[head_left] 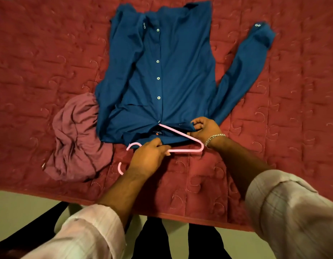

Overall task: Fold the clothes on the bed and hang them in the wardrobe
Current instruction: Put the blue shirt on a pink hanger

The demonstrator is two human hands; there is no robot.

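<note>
A blue button-up shirt (167, 71) lies spread flat on the bed (40, 53), collar end nearest the person, buttons running up its middle. Inside the collar sits a small dark neck label (159, 133) with pale lettering and a small orange mark; the writing is too small and blurred to read.

A pink plastic hanger (182, 144) lies at the shirt's collar, one arm slipped under the collar fabric and the other lying along the bedcover just below the shirt. The left hand (149, 156) grips the hanger near its neck, fingers curled round the bar. The right hand (205, 129), with a metal chain bracelet (214, 138) at its wrist, pinches the shirt's collar edge beside the hanger's upper arm. A pink hook (120, 168) shows just left of the left wrist, below the shirt; I cannot tell whether it belongs to a second hanger.

To the left of the shirt, touching its side, a mauve garment (78, 139) lies crumpled in a heap.

The bed wears a dark red quilted cover stitched with curling motifs. Below the shirt the bed's edge gives way to a pale greenish floor (21, 202). Both forearms emerge from rolled pale checked sleeves (292, 212).
</note>
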